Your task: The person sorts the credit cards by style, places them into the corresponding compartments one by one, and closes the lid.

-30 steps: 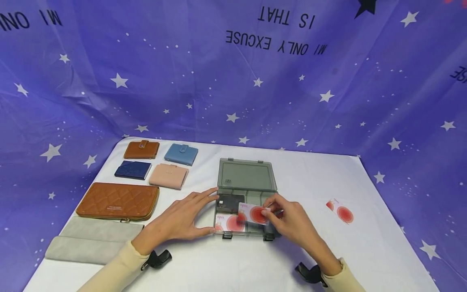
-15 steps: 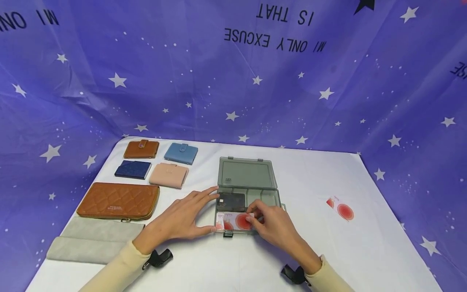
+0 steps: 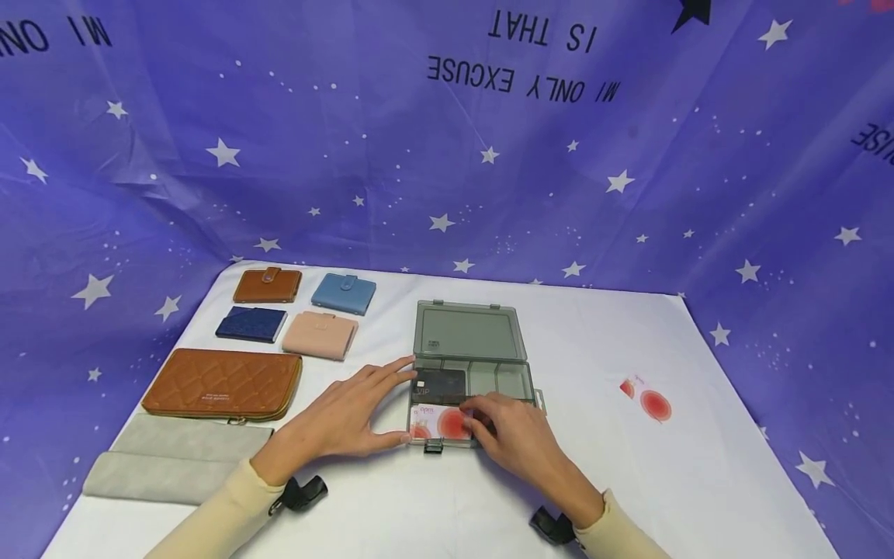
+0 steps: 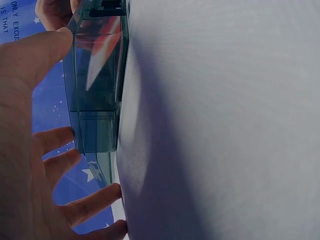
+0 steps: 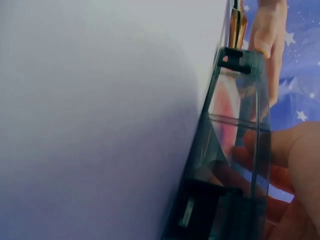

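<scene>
A clear grey-green plastic box point(image 3: 513, 380) with dividers lies with its lid point(image 3: 470, 330) swung back. In its front left part is a white card with red circles point(image 3: 436, 423), and behind that a black VIP card point(image 3: 440, 384). My right hand point(image 3: 517, 435) reaches in over the front wall and pinches the red-and-white card's right edge between thumb and fingers. In the right wrist view this card point(image 5: 227, 112) slants inside the box. My left hand point(image 3: 345, 411) has its fingers spread along the box's left side, thumb at the front corner and fingertips at the wall.
Another red-and-white card point(image 3: 646, 400) lies to the right on the white table. On the left are brown point(image 3: 268, 286), blue point(image 3: 344, 293), navy point(image 3: 251, 324) and pink point(image 3: 320, 335) small wallets, a brown quilted zip wallet point(image 3: 223, 382) and a grey folded case point(image 3: 174, 462).
My right hand has moved left and down, bringing the red-and-white card from above the box into its front left part over a similar card. My left hand has stayed at the box.
</scene>
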Tool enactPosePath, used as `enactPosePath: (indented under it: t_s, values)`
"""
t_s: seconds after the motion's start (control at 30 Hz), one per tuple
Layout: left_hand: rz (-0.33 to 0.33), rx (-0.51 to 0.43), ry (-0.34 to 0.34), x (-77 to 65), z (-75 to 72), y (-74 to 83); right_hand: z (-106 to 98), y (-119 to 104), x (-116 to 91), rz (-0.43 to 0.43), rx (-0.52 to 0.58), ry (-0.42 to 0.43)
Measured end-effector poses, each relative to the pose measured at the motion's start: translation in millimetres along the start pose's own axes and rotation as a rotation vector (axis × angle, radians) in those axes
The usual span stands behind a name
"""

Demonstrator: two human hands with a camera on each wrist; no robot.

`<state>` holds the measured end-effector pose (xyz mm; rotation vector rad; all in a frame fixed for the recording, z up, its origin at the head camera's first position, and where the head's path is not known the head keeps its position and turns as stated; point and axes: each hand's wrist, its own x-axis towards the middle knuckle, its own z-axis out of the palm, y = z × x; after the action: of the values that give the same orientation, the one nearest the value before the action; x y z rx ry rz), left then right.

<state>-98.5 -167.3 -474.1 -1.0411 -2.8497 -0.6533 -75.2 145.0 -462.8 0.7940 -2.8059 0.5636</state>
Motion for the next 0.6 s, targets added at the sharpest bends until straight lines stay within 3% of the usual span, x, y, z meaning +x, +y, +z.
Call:
enactPosePath:
  t_s: [0.23, 0.6]
  values:
    - [0.003, 0.008, 0.003, 1.5, 0.2, 0.2, -0.9, -2.5, -0.6, -0.020, -0.032, -0.070]
    - [0.006, 0.008, 0.014, 0.4, 0.2, 1.8, -6.6, -6.6, -5.6, -0.147, -0.132, -0.148]
